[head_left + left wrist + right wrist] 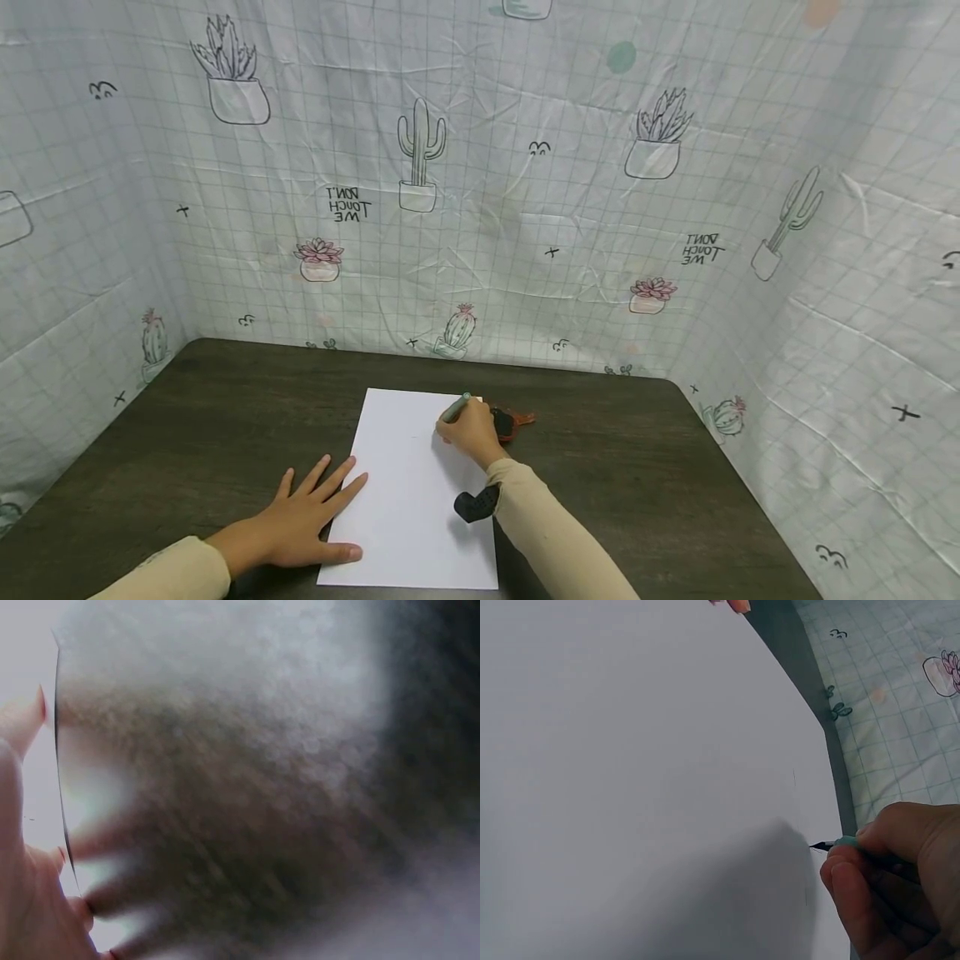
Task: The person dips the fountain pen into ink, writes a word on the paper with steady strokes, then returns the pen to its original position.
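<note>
A white sheet of paper (412, 500) lies on the dark table. My left hand (300, 525) rests at its left edge, fingers spread, with thumb and fingertips on the sheet. Near the upper right corner, my right hand (474, 432) pinches a slim green pen (454, 408), which slants up out of the fingers. From the right wrist, the pen's dark pointed tip (821, 845) meets the paper, and a few faint thin lines (794, 778) show close by. Most of the left wrist view is blurred; part of the left hand (30, 892) appears at its left side.
Just right of the right hand lies a dark object with an orange-brown edge (517, 421), partly covered by the hand. A black wrist device (476, 504) juts over the paper from the right sleeve. Cactus-print cloth (487, 208) surrounds the table (637, 483) at the back and sides.
</note>
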### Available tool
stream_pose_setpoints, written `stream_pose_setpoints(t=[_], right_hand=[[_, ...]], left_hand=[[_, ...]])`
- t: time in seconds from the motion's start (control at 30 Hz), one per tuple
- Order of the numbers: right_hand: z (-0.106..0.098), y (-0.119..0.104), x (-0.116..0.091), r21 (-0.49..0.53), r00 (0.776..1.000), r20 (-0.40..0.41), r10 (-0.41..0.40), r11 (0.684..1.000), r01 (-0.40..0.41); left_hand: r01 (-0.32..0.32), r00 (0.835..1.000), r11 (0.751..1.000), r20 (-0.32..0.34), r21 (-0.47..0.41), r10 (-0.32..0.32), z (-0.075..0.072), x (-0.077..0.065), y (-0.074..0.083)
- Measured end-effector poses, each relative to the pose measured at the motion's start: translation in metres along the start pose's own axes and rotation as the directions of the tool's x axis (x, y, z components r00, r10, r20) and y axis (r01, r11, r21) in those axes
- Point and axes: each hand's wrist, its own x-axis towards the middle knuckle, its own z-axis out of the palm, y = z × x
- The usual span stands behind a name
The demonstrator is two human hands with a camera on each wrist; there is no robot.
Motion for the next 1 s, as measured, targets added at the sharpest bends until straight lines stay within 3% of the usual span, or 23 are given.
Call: stream_pose_setpoints(t=[0.23, 0.5, 0.67, 1.0], right_hand=[[0.0, -0.001, -0.005, -0.018, 0.999, 0.024, -0.024, 1.0, 0.025], [0.0, -0.003, -0.01, -0.037, 0.999, 0.035, -0.026, 0.999, 0.028], [0.0, -0.002, -0.013, -0.049, 0.998, 0.018, -0.065, 0.997, 0.066], [0.002, -0.005, -0.023, 0.009, 0.996, 0.055, -0.065, 0.998, 0.065]], left_hand=[[-0.001, 1.0, 1.0, 0.005, -0.011, 0.002, -0.002, -0.001, 0.002], [-0.005, 1.0, 1.0, 0.023, -0.023, 0.006, -0.015, -0.005, 0.013], [-0.005, 1.0, 1.0, 0.024, -0.018, 0.005, -0.014, -0.005, 0.012], [-0.014, 1.0, 1.0, 0.009, -0.022, 0.014, -0.009, -0.003, 0.007]])
